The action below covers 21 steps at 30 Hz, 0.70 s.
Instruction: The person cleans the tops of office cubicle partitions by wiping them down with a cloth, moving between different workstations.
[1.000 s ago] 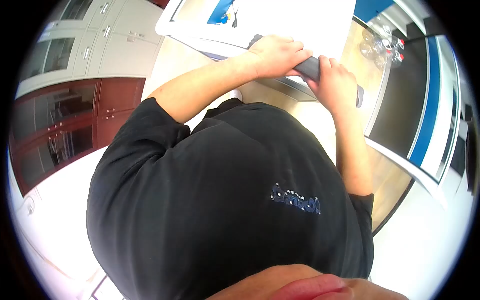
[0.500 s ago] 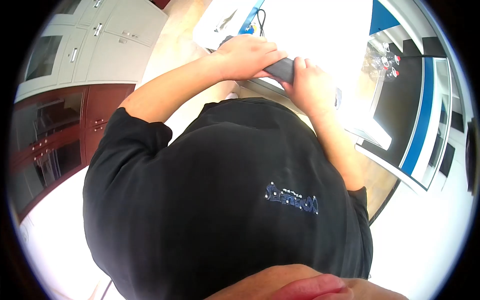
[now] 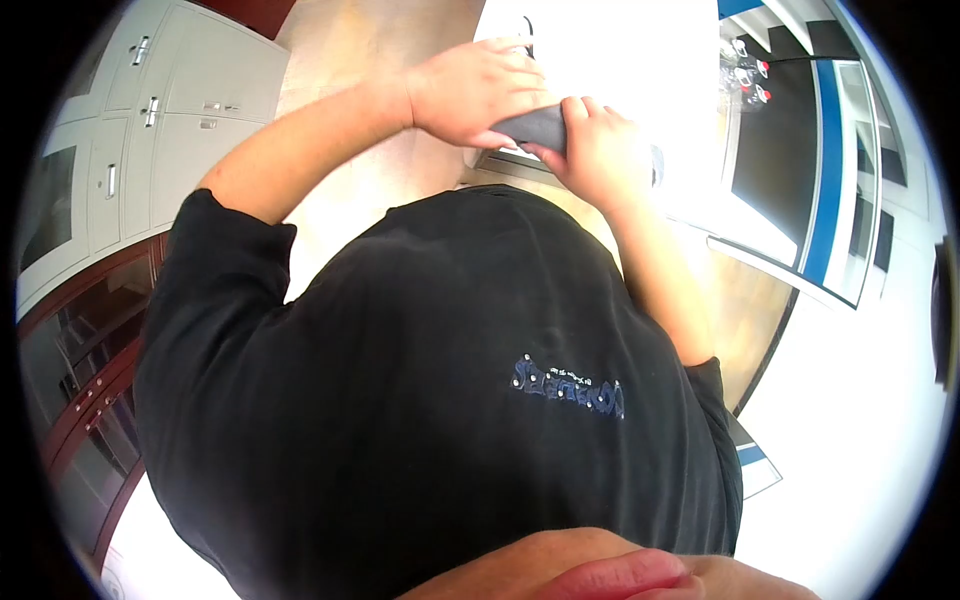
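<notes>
pale grey cabinets (image 3: 190,80) filled the upper left of the frame, with dark red cabinets (image 3: 120,350) below them at the left edge. light-toned floor (image 3: 335,60) ran between these and a white surface (image 3: 640,50) at top centre, washed out by glare. clear bottles with red caps (image 3: 745,78) stood grouped at the upper right, near a dark panel with a blue stripe (image 3: 826,170).

at upper centre, by the near edge of the surface, was a dark grey roll (image 3: 532,128); whether it touched the surface could not be told. the right hand (image 3: 600,150) had its grip closed around it, fingers over the top and thumb along the near side. the left hand (image 3: 480,92) lay against the roll's left part, its grip loose and wide, fingers stretched out and thumb near the lower side. a black cable (image 3: 530,38) showed just beyond the left fingers. the person's black shirt (image 3: 420,350), with blue lettering on it (image 3: 568,388), took up the middle and bottom.
</notes>
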Available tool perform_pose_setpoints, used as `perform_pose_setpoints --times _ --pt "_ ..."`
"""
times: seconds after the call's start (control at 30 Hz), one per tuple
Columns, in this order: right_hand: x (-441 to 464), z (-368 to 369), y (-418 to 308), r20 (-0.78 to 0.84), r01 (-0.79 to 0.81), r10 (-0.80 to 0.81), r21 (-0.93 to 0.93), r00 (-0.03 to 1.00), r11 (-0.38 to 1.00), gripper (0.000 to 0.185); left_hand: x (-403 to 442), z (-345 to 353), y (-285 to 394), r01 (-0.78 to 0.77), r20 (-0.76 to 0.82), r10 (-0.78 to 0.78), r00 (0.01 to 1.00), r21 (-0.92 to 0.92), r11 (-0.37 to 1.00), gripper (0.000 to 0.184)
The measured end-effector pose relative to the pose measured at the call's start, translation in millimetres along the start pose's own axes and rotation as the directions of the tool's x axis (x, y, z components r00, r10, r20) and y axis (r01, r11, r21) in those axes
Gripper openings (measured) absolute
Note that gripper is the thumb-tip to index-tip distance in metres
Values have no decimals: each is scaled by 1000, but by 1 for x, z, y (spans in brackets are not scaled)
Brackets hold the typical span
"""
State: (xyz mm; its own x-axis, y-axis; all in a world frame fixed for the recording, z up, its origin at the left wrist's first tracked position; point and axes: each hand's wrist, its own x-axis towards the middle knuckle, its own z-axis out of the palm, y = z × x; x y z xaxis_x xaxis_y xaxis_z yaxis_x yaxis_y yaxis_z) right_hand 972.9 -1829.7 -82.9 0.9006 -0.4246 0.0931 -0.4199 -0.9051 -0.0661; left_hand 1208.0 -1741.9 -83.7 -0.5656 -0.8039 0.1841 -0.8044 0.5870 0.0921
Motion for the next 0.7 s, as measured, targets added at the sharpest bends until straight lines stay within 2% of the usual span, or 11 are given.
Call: perform_pose_setpoints --times 0.1,0.17,0.23,0.27,0.33,0.37,0.43,0.5,0.6,0.63,0.7 --pt "0 4 3 -62 24 -25 -13 998 1000 58 4 7 -22 -119 -41 118 992 -11 993 83" --pt "3 3 0 -29 3 -3 -7 1000 1000 61 7 5 -27 -164 -81 163 983 -7 986 80" --pt "4 0 -3 -43 16 -16 -3 999 1000 64 7 2 -31 -204 -69 201 977 -45 978 65" --pt "6 -2 -5 -21 -5 5 4 1000 1000 65 6 0 -32 -192 -65 189 980 -34 981 65" --pt "8 0 -11 -17 -38 38 19 999 999 66 3 1 -32 -224 -164 212 963 -59 973 55" --pt "9 3 -10 -31 -47 49 41 998 998 66 2 3 -35 -231 -138 222 965 -56 971 55" --pt "3 2 -8 -25 -77 76 -21 997 997 66 5 15 -35 -247 -268 221 938 -66 967 50" --pt "-1 11 -5 -104 -42 40 -20 994 999 67 0 30 -44 -202 -198 177 964 -117 972 55" --pt "0 5 -13 -119 -61 51 -86 992 994 67 -4 20 -48 -253 -89 247 965 -63 965 76" --pt "0 3 -16 -96 -75 66 -99 993 992 68 -1 18 -47 -345 -211 330 920 -38 938 70" --pt "2 0 -15 -80 -99 89 -134 993 986 70 9 15 -51 -445 -341 423 840 13 895 64"
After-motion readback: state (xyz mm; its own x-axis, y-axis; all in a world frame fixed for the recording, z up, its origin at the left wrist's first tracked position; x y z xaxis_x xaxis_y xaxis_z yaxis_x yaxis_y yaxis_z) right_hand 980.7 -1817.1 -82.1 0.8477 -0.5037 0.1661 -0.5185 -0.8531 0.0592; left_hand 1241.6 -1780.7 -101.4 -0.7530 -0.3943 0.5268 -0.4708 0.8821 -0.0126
